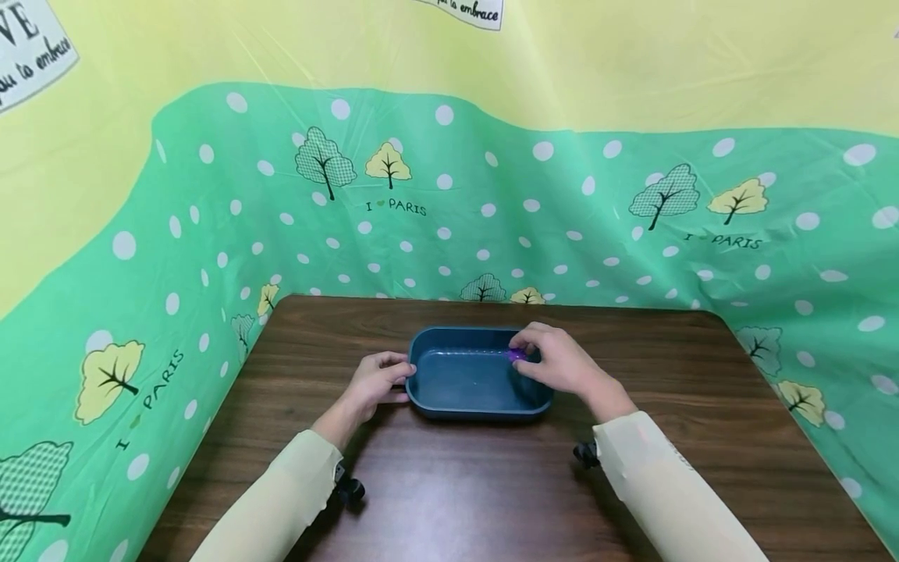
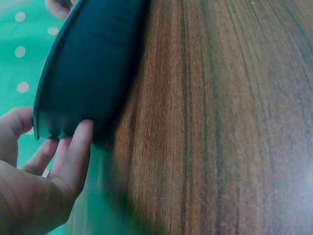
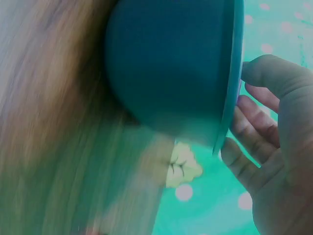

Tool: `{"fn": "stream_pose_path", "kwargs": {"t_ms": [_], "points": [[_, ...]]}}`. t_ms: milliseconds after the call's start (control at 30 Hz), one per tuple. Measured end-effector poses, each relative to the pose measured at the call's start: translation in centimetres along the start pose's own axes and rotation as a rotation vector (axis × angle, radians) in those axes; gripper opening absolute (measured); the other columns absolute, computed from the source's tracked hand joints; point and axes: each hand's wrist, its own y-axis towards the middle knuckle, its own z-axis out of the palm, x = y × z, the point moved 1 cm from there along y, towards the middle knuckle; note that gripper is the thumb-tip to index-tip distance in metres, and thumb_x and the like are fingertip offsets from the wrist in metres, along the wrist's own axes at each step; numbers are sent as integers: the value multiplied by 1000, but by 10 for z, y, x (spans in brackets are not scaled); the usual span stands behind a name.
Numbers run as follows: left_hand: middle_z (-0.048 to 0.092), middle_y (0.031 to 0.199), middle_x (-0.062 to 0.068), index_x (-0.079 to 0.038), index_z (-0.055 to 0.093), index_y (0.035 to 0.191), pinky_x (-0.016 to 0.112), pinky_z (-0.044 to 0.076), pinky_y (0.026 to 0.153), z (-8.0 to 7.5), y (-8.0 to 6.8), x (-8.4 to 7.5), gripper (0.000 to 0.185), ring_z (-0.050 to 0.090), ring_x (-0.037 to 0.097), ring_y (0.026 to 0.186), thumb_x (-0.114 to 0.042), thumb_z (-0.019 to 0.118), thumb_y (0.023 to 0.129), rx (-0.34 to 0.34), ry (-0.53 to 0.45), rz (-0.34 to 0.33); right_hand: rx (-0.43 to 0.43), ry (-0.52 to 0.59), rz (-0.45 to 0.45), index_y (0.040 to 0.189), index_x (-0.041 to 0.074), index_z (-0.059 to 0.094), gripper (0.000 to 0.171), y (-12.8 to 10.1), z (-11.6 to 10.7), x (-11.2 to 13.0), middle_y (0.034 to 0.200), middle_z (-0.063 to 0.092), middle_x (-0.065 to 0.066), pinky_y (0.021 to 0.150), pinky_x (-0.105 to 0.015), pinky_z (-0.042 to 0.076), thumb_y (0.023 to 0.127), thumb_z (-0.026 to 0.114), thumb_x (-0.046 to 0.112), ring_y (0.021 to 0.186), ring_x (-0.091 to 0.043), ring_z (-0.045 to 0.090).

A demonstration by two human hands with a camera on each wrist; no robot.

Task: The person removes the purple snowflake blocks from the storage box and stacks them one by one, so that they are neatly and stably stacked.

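A dark blue rectangular plastic basin (image 1: 470, 382) with rounded corners sits on the wooden table. At its left end, my left hand (image 1: 374, 384) grips the wall, thumb at the rim and fingertips against the outside, as the left wrist view shows. Over the basin's right end, my right hand (image 1: 559, 361) pinches a small shiny purple thing (image 1: 517, 355) between thumb and fingers. Most of that thing is hidden by the fingers, and I cannot tell its kind. In the right wrist view, the basin wall (image 3: 171, 63) covers the fingertips.
The dark wood-grain table (image 1: 463, 484) spreads around the basin on every side. Behind and beside it hangs a green and yellow cloth (image 1: 449, 257) with white dots and printed trees. A small black device (image 1: 351, 492) is strapped under the left sleeve, another (image 1: 586, 454) under the right.
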Motion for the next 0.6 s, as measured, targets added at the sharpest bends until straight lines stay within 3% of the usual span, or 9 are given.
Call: {"fn": "stream_pose_path", "kwargs": {"t_ms": [600], "points": [[64, 107, 14, -3, 61, 123, 40, 61, 71, 0, 1, 1, 44, 65, 26, 94, -17, 73, 83, -5, -2, -6, -84, -12, 43, 104, 13, 69, 24, -42, -27, -47, 99, 65, 0, 74, -38, 55, 82, 76, 19, 88, -20, 63]]}}
